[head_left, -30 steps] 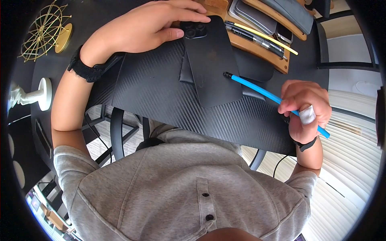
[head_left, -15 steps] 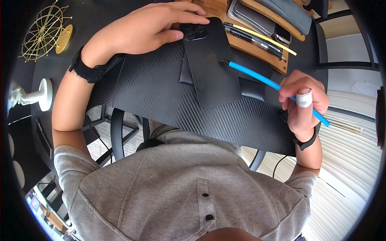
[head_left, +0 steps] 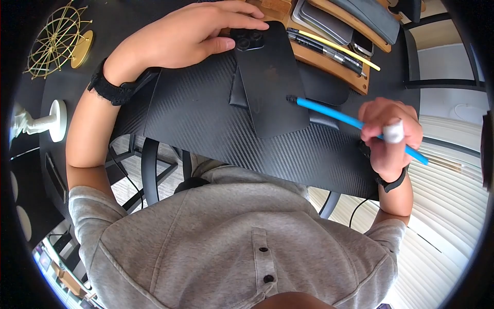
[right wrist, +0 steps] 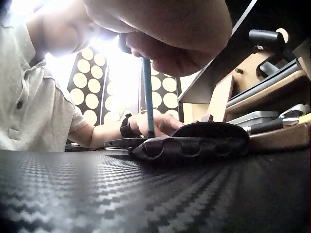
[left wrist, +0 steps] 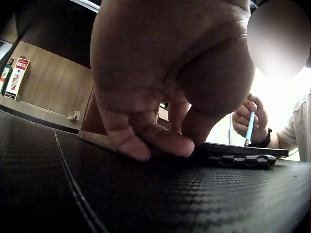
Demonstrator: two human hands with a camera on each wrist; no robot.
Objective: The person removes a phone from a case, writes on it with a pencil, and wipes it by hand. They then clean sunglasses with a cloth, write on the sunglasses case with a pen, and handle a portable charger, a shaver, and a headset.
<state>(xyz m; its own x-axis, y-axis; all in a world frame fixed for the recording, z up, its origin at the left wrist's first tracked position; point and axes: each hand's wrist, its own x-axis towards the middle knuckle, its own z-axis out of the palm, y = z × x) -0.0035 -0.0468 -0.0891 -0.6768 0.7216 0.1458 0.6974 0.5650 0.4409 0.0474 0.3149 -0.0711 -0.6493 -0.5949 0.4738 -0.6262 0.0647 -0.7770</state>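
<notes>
My right hand (head_left: 392, 135), a white wrap on its thumb, pinches a blue stick (head_left: 334, 115) with a dark brush-like tip. That tip is over the lower right part of a black phone (head_left: 272, 82); whether it touches cannot be told. The phone lies back up with its cameras at the top left, on a dark padded item (right wrist: 194, 148). My left hand (head_left: 188, 36) rests by the phone's camera end, thumb and a finger at its edges. In the left wrist view, the left hand's (left wrist: 170, 73) other fingertips are down near the dark surface.
A wooden organizer (head_left: 329, 64) at the back holds pens, a yellow stick (head_left: 339, 47) and grey devices. On the left stand a gold wire wheel (head_left: 55, 45) and a white figure on a round base (head_left: 57, 121). The textured desk mat (head_left: 195, 108) reaches the near edge.
Compared with half a second ago, the blue stick's dark tip has moved down over the phone, and my right hand has shifted slightly with it. The left hand stays in place.
</notes>
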